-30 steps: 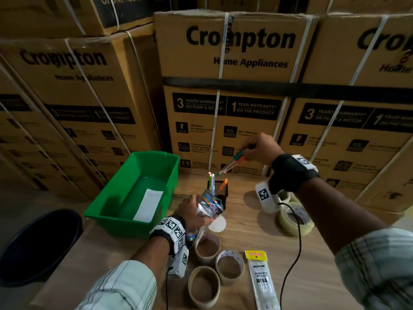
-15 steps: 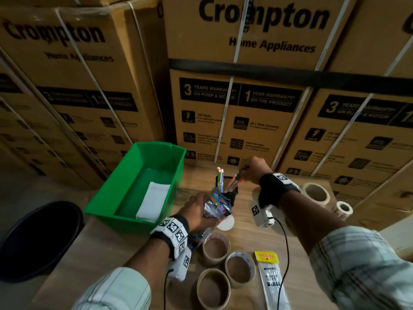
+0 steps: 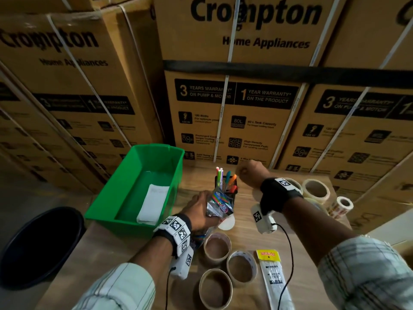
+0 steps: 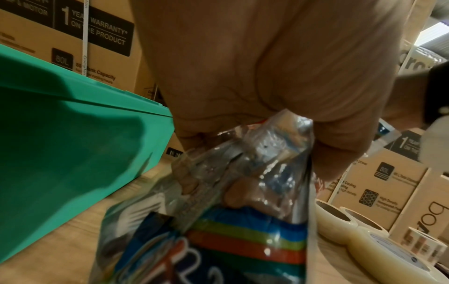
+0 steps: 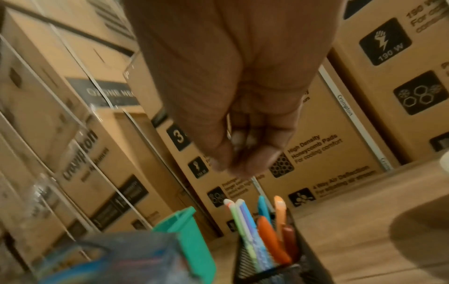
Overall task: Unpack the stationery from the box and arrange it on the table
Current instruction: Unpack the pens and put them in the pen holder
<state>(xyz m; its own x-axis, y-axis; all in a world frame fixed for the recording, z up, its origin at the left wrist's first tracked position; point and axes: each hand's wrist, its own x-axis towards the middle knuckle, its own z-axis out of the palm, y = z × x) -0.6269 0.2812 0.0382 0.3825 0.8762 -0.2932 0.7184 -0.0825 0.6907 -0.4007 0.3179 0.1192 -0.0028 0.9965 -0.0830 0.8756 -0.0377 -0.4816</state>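
Green plastic box (image 3: 134,189) stands on the wooden tabletop (image 3: 245,220) in the head view, with only a white paper pad (image 3: 153,203) inside. Beside it, the left hand (image 3: 199,209) grips a crinkled clear pen packet (image 3: 220,203) just in front of the black mesh pen holder (image 3: 225,184). The right hand (image 3: 248,172) hovers over the holder.

From the left wrist, the fingers (image 4: 239,194) squeeze the shiny packet; it looks slippery and could slide out.

From the right wrist, the fingertips (image 5: 243,151) are bunched and seem to hold nothing. The holder could tip if knocked.
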